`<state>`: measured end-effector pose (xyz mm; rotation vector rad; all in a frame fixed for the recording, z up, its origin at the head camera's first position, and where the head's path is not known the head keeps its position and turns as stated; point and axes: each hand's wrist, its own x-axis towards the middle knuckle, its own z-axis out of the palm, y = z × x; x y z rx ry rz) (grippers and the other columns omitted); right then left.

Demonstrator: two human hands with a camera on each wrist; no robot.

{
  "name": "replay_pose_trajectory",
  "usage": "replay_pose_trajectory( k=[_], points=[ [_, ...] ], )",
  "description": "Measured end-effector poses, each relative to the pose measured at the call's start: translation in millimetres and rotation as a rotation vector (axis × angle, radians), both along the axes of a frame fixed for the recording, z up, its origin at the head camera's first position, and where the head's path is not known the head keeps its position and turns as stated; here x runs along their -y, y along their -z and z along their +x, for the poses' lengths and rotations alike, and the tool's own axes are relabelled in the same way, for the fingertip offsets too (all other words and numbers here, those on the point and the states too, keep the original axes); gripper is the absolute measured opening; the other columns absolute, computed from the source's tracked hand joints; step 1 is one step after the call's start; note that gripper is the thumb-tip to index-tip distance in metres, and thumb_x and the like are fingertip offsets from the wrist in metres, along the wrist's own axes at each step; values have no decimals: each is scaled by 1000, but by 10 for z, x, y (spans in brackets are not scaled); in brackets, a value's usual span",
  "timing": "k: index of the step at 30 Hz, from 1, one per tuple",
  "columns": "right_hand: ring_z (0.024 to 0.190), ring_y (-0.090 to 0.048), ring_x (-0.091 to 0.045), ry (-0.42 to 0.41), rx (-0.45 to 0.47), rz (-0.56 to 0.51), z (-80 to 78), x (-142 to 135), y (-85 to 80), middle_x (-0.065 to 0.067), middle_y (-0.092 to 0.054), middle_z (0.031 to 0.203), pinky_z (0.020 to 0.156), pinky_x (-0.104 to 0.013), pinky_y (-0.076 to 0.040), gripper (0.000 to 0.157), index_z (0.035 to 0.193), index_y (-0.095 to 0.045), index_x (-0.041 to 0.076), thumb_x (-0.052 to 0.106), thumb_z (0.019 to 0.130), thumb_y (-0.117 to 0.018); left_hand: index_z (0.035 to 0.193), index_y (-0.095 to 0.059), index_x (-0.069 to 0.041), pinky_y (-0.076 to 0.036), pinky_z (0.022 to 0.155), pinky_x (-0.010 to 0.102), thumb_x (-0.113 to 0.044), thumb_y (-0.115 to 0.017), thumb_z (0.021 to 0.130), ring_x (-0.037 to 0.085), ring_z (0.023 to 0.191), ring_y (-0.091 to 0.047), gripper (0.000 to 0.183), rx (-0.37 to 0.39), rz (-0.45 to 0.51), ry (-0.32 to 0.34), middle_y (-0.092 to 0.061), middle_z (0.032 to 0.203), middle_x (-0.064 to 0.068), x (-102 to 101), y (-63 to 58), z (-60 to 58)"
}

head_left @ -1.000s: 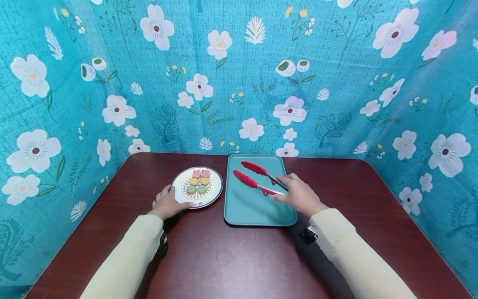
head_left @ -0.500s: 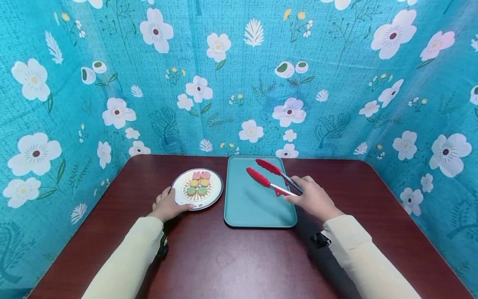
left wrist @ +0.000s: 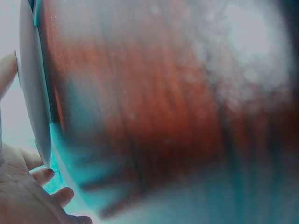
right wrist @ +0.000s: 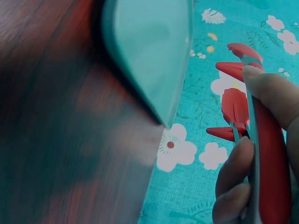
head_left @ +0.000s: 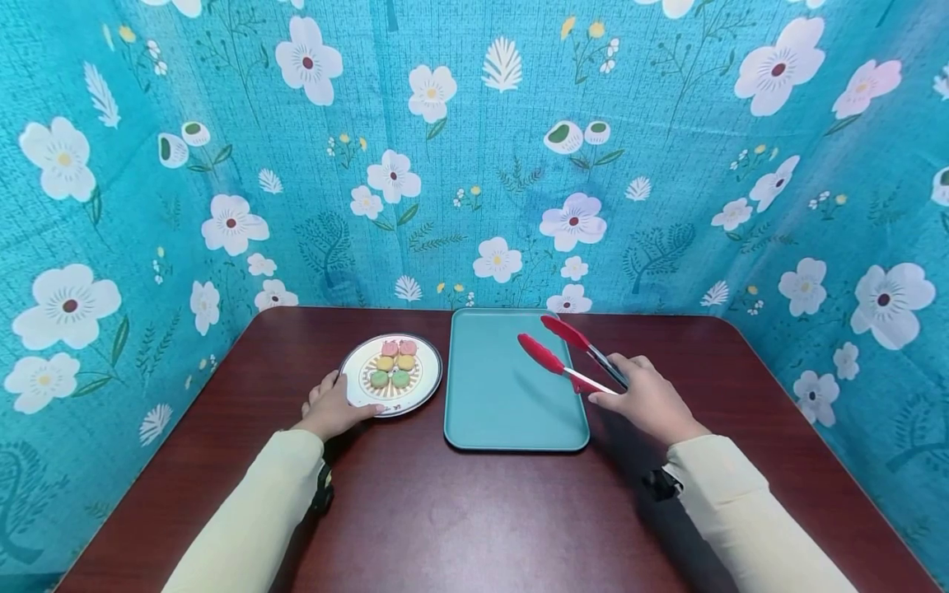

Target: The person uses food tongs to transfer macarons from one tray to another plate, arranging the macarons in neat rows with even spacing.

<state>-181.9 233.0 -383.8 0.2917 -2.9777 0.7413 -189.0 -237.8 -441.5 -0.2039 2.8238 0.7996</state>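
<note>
My left hand (head_left: 329,410) holds the near left rim of a round white plate (head_left: 354,366), thumb on the front rim and fingers at the left side. In the left wrist view the plate (left wrist: 33,88) shows edge-on beside the thumb. Several small round cakes, pink, yellow and green (head_left: 400,379), lie on it in paired rows. My right hand (head_left: 651,403) grips red-tipped kitchen tongs (head_left: 541,354), raised above the right part of a teal tray (head_left: 504,424). The tips of the tongs (right wrist: 235,105) are spread apart with nothing between them.
The plate and tray stand side by side on a dark red-brown table (head_left: 474,519), with a narrow gap between them. A blue flowered cloth (head_left: 460,165) hangs behind the table and along both sides.
My right hand has moved to the right with the tongs, whose tips have gone from the tray's left part to its right edge. My left hand and the plate have stayed put.
</note>
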Motion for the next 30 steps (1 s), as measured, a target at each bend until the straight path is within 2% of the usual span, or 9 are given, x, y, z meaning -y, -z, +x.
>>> replay_pose_trajectory(
  k=[10,20,30],
  points=[
    [84,-58,-31,34,27,30,41,-151,58,-28,-47,118,67,-48,-53,85,141,-40,-6,39,80,-77,149,-16,8,-14,107,66,-53,-68,80,50,135,-13,106,-2,-2,2,-11,153,28,0,-15,-10],
    [87,-58,-36,96,28,29,35,-242,160,-30,-46,118,70,-53,-52,81,138,-42,-4,40,80,-77,150,-15,8,-12,107,67,-53,-68,80,50,135,-11,107,7,6,0,-10,153,28,11,26,-23],
    [96,-55,-44,142,104,-5,4,-308,262,-34,-41,123,75,-58,-50,89,141,-36,-7,44,81,-75,150,-13,7,-12,107,66,-54,-69,80,49,135,-9,109,21,20,-4,-7,154,27,27,34,-43]
  ],
)
